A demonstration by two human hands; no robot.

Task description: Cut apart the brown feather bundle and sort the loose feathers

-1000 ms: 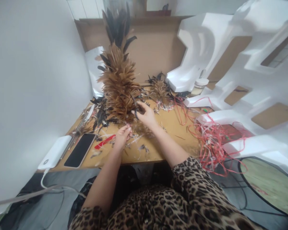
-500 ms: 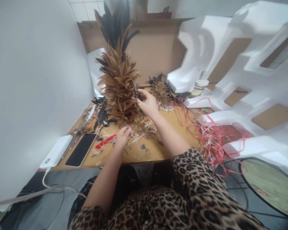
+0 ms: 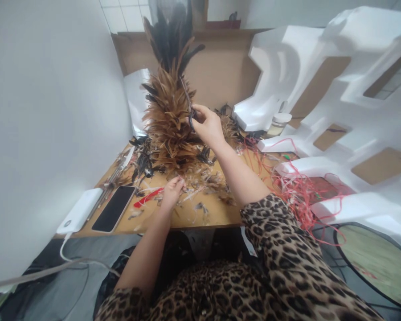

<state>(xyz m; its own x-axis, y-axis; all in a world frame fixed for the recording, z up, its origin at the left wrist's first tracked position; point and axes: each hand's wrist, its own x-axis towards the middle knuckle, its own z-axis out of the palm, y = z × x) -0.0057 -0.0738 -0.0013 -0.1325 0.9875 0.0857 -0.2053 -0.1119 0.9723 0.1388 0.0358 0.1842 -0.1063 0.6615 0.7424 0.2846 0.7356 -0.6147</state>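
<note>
Brown layered feathers below, long black plumes on top: holding that tall feather bundle (image 3: 169, 117) upright toward eleven o'clock from the middle of the view. Pinching at its foot with the left hand (image 3: 173, 189), between seven and eight o'clock, fingers together, seemingly on the stem, though with the exact hold too small to tell. Barely shifting this grip over the last second.

Clamping slim metal scissors with dark finger loops (image 3: 191, 114) in the right hand (image 3: 210, 128), near twelve o'clock, and pointing the blades between eleven and twelve along the bundle's edge. Raising them, over that same second, from beside the base to the upper brown tiers, so probably bringing those higher layers within reach of the blades. Uncovering, by that lift, a small clump of dark feathers (image 3: 205, 156) toward the base's two o'clock.

Working above a yellow-brown tabletop (image 3: 183, 219); leaving untouched a flat red strip (image 3: 149, 197) at eight o'clock, and a loose tangle of red plastic strands (image 3: 309, 198) between three and four.
</note>
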